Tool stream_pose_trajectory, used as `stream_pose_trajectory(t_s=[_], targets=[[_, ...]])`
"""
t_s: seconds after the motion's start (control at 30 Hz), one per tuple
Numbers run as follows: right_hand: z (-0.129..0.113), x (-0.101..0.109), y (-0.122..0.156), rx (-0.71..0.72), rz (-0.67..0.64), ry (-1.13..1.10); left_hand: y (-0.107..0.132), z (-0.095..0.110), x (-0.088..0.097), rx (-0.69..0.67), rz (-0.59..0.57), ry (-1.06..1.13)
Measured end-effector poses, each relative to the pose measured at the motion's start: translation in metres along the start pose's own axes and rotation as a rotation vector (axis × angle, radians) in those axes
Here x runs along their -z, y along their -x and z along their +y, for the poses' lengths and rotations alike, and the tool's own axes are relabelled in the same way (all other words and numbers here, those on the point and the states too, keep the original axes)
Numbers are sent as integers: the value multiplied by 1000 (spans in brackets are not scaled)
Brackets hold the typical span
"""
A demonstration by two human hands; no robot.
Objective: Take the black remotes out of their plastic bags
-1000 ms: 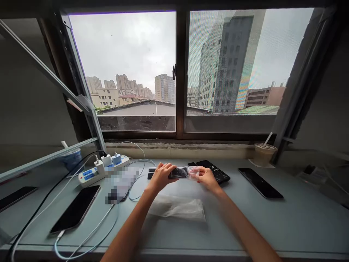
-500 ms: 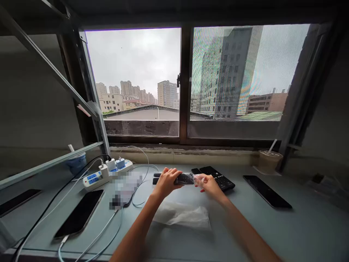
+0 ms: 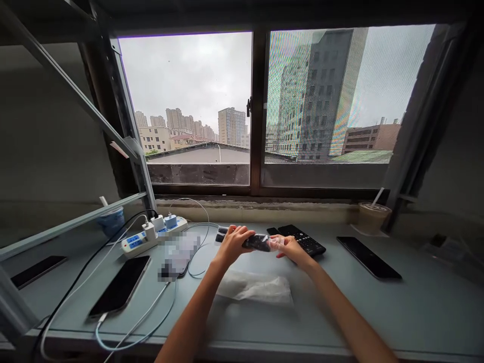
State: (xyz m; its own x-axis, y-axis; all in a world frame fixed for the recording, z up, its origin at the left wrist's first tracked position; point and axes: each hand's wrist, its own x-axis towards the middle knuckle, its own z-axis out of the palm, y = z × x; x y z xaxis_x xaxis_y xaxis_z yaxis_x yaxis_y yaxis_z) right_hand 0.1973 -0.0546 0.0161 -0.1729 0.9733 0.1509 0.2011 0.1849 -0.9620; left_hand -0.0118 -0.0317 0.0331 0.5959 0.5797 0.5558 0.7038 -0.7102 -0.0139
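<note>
A black remote control (image 3: 260,242) in a clear plastic sleeve (image 3: 277,244) is held above the desk, lying roughly sideways. My left hand (image 3: 235,244) wraps around its left part, which hides that end. At the other end, the fingers of my right hand (image 3: 294,250) pinch the crumpled plastic. Below both hands, a whitish plastic bag (image 3: 257,289) lies flat on the desk. Several black remotes (image 3: 304,241) rest just behind my right hand, partly covered by it. Dark ends of other items (image 3: 223,232) show beyond my left hand.
On the left are a power strip (image 3: 136,243) with plugs, a charging phone (image 3: 121,287), another phone (image 3: 185,254) and loose cables. A phone (image 3: 368,257) lies to the right. Drink cups (image 3: 372,218) stand at both back corners. A metal frame (image 3: 75,222) crosses the left side.
The view has shifted slightly. The sleeved remote's right end now dips lower, still between both hands. My hands otherwise keep nearly the same places.
</note>
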Motion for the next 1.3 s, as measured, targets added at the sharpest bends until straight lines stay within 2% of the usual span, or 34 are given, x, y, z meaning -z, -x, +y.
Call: stream_pose_trajectory(t_s=[0.13, 0.23, 0.37, 0.6, 0.77, 0.93, 1.13, 1.3], targets=[[-7, 10, 0, 23, 75, -10, 1, -13, 7, 44, 57, 7], [-11, 29, 3, 44, 165, -57, 6, -27, 14, 145, 179, -17], [-13, 42, 6, 38, 175, -103, 9, -34, 21, 166, 271, -29], [-15, 29, 6, 94, 202, -110, 4, -16, 17, 80, 161, -39], [-23, 24, 14, 128, 94, 14, 3, -9, 15, 52, 100, -11], [-19, 16, 15, 87, -20, 45, 3, -1, 6, 19, 67, 14], [-3, 10, 6, 67, -5, 44, 3, 5, -1, -47, 50, -5], [-5, 5, 6, 34, 13, 14, 2, 2, 3, -20, 63, -28]])
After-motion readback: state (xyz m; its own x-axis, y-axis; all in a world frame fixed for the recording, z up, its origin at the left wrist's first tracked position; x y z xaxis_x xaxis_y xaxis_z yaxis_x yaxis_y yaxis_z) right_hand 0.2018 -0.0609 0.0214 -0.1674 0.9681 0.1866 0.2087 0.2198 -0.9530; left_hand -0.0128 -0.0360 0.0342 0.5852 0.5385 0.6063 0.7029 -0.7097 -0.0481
